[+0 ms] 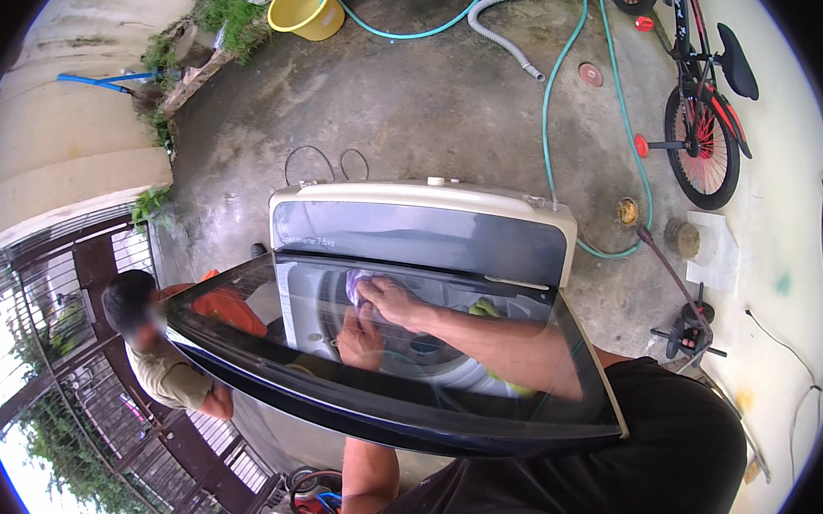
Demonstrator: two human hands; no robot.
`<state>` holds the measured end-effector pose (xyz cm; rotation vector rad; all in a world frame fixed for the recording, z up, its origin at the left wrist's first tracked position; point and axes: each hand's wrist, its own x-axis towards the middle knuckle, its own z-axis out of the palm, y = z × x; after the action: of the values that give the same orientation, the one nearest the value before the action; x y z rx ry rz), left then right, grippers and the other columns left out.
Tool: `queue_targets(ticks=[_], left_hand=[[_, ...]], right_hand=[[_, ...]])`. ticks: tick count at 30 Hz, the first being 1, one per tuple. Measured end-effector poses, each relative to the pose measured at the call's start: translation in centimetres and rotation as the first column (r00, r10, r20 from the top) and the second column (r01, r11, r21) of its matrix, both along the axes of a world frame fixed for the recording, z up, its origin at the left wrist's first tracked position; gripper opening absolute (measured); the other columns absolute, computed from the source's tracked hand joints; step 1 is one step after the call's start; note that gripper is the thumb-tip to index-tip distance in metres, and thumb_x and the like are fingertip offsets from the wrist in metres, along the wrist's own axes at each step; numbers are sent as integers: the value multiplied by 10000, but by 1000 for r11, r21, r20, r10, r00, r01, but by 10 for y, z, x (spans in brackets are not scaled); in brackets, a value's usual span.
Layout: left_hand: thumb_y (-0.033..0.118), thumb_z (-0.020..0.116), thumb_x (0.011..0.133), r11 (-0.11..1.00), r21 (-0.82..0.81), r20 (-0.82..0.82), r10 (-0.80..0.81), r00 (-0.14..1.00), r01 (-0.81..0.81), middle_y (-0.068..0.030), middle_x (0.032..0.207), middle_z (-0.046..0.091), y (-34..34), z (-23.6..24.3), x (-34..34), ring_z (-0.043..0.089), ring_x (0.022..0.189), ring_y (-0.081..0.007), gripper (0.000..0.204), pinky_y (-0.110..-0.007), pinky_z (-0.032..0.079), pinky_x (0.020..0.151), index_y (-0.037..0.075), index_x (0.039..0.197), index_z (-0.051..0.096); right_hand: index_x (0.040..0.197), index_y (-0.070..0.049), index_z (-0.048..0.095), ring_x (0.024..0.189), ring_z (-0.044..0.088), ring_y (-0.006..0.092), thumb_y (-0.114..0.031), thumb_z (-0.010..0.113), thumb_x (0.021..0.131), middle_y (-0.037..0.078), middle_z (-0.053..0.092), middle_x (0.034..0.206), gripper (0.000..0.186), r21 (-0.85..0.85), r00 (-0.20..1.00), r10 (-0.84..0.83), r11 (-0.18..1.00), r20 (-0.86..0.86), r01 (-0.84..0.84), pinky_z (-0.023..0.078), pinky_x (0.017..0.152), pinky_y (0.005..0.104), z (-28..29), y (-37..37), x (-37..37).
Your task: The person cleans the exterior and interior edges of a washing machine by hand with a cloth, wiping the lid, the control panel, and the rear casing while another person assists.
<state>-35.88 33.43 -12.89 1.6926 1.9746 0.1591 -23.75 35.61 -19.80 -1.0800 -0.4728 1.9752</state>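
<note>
A top-loading washing machine (420, 236) stands before me with its dark see-through lid (385, 433) raised. Through the lid I see both of my hands over the opening at the tub's left side. My right hand (391, 301) is closed on a purple and white cloth (355, 281), pressing it near the far rim. Just below it, my left hand (358, 340) has its fingers drawn together, close to the right hand; reflections hide what they hold. A yellow-green cloth-like thing (482, 307) shows at the tub's right side.
Another person (169, 371) is at the left, beside an orange cloth (229, 306). A teal hose (547, 126) and a grey corrugated hose (502, 39) lie on the concrete. A yellow basin (307, 11) stands far off; a bicycle (701, 131) leans along the right wall.
</note>
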Motion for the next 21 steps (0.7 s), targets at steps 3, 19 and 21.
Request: queue_targets(ticks=[3,19,21], left_hand=[[433,551,1076,994,52,204,88,975,-101,-249,811,674,-13,-9,12,649,697,-457,416,-530,504,651,43,1060,694],[426,471,1127,941,-188,511,339,790,-282,-35,729,653,-3,-14,24,574,560,-106,445,-306,416,460,17,1113,644],[430,467,1127,972,-115,481,236,845,-206,-41,731,658,-9,-15,14,578,573,-103,458,-309,422,470,12,1144,652]], right_hand=[[1189,-53,682,848,539,85,-365,510,1122,0,641,955,364,13,999,48,999,-8,-48,473,759,294,-4,-2,4],[998,-76,652,634,469,61,-419,479,1120,-22,590,749,404,-72,996,-10,997,92,16,391,567,290,16,15,-2],[994,-79,646,625,468,56,-410,476,1123,-19,591,752,394,-88,998,9,996,64,-4,387,563,289,16,10,-5]])
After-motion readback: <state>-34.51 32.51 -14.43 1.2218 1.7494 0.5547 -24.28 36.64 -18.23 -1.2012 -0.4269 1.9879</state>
